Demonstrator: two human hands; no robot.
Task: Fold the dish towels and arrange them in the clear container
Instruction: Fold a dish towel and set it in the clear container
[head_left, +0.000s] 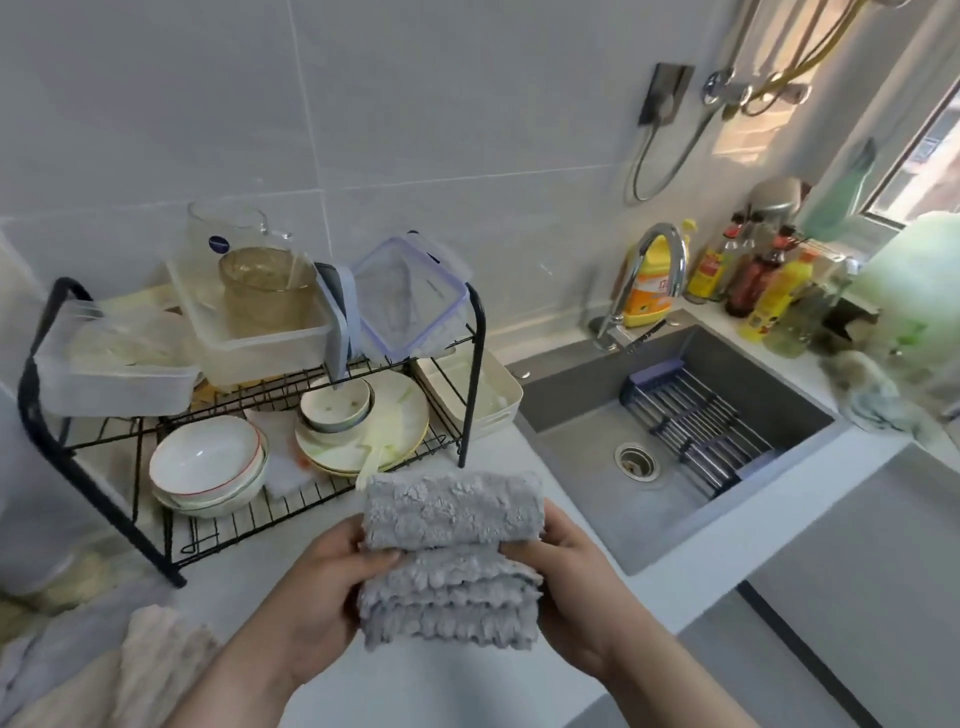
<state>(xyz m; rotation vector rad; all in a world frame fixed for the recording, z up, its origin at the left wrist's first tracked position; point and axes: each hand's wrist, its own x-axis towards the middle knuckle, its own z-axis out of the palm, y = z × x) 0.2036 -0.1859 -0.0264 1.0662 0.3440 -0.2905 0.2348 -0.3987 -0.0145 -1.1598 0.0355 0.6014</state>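
Both hands grip the folded grey dish towel: left hand pinching its left edge, right hand its right. Dish rack sits far left, sink far right.

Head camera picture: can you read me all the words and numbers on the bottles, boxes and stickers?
Nothing here can be read for sure.
Orange label on the yellow detergent bottle: red marks, too blurred to read.
Blue oval sticker on the clear jug: white print, too small to read.
Labels on the sauce bottles: blurred.
Grey dish towel: no tag or print in view.
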